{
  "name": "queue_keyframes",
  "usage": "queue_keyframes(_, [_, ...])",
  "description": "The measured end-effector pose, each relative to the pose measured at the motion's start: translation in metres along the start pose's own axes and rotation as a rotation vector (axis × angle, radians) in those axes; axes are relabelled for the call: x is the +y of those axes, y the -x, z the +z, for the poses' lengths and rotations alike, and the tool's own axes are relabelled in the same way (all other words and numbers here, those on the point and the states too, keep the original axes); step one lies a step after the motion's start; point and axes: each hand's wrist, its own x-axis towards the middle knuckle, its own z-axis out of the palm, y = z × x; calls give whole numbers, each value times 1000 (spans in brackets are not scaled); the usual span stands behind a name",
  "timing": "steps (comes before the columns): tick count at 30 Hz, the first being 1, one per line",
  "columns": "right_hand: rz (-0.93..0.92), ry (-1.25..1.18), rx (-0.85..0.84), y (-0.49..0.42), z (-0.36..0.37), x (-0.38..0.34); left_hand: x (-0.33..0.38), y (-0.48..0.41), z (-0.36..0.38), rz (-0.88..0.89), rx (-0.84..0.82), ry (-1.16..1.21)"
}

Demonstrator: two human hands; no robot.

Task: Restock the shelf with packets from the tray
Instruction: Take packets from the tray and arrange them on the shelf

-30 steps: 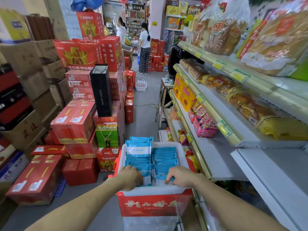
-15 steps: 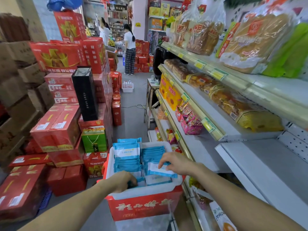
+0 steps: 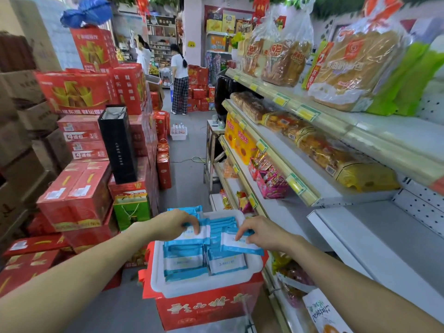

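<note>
A white tray (image 3: 160,272) full of several blue-and-white packets sits on a red box (image 3: 206,308) in front of me. My left hand (image 3: 171,223) pinches one blue-and-white packet (image 3: 189,236) lifted above the left stack. My right hand (image 3: 262,233) pinches another packet (image 3: 240,245) raised over the right stack. More packets (image 3: 185,263) lie stacked in the tray below. At the right, a grey shelf board (image 3: 374,234) stands bare at hand height.
Shelves (image 3: 271,145) with bread and snack packs run along the right. Red cartons (image 3: 77,195) and brown boxes are piled at the left, with a black bag (image 3: 117,145) on them. Two people (image 3: 180,80) stand far down the aisle.
Both hands rose from inside the tray, each lifting a packet; the left hand moved forward over the left stack. The view shifted slightly left and up.
</note>
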Motion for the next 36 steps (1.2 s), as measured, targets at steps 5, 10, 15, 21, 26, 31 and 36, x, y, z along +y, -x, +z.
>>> queue_keyframes(5, [16,67,51,1,-24,-8,11,0,-50,14,53,-33])
queue_keyframes(10, [-13,155,105,1,-81,-29,24,-9,-106,32,77,-84])
queue_keyframes(15, [-32,221,215,7,-158,-50,44,-21,-172,111,131,-119])
queue_keyframes(21, [-17,259,343,42,-252,-79,105,-40,-248,295,190,-146])
queue_keyframes(26, [44,282,437,86,-309,-94,160,-65,-297,402,229,-140])
queue_keyframes(31, [143,338,548,147,-346,-83,229,-77,-326,545,234,-119])
queue_keyframes(36, [263,337,626,242,-353,-61,317,-84,-317,740,286,-100])
